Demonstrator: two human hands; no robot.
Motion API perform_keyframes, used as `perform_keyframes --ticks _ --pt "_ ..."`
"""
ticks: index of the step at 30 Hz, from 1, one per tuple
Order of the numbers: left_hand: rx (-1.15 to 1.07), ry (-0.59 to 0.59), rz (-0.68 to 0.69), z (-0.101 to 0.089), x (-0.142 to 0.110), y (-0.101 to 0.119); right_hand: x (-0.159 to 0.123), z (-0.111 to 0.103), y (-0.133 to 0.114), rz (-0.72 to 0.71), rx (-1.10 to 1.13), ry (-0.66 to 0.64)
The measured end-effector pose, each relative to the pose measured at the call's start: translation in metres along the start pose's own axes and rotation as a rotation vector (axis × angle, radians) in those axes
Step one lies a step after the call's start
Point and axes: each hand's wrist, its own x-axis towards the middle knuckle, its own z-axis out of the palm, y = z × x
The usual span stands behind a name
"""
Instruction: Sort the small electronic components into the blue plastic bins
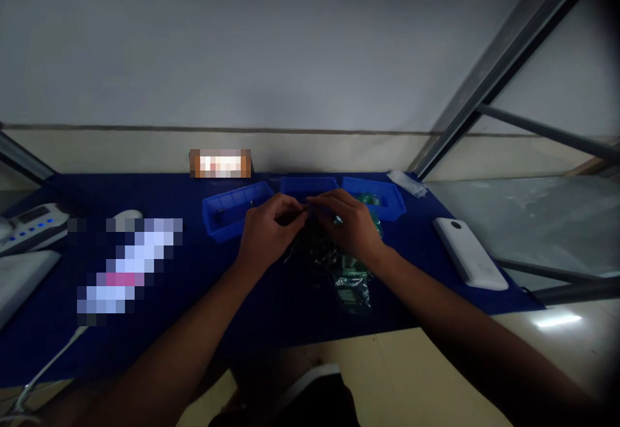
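Observation:
My left hand [267, 230] and my right hand [356, 225] meet over the middle of the blue-covered table [285, 304]. Fingertips of both are pinched together around something small and dark, too dim to make out. Beneath them lies a pile of small dark pieces [320, 252], partly hidden by the hands. Clear plastic bags with greenish contents [352, 290] lie below my right hand. Beyond the hands stand three blue bins: a left bin [213, 221] with a few small dark items, a middle bin [310, 185], and a right bin [396, 208] holding green bagged items.
A white oblong device [469, 256] lies at the right edge, and a clear packet [407, 183] at the back right. On the left are a power strip [41, 220], a blurred-out bright object [130, 269] and a white cable [53, 359]. Metal struts [477, 107] rise on the right.

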Motion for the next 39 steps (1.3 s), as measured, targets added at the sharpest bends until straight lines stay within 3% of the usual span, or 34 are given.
perform_keyframes --ticks 7,16,27,33,39 --pt "0.134 -0.005 0.113 -0.0005 -0.0027 0.0082 0.0004 -0.0006 0.001 0.024 -0.001 -0.016" --pt "0.081 -0.011 0.134 -0.0052 0.0031 0.0062 0.0025 0.0028 0.0011 0.263 0.268 -0.055" --pt "-0.076 -0.042 0.069 -0.0021 0.0043 0.0011 0.0029 0.0028 0.0013 0.234 0.309 -0.093" --pt "-0.068 0.033 0.024 -0.0019 0.0046 0.0012 0.0049 0.0014 0.0 0.361 0.308 -0.029" --pt "-0.069 0.035 0.032 -0.0019 0.0038 0.0029 0.0056 -0.0001 0.0051 0.503 0.316 0.027"
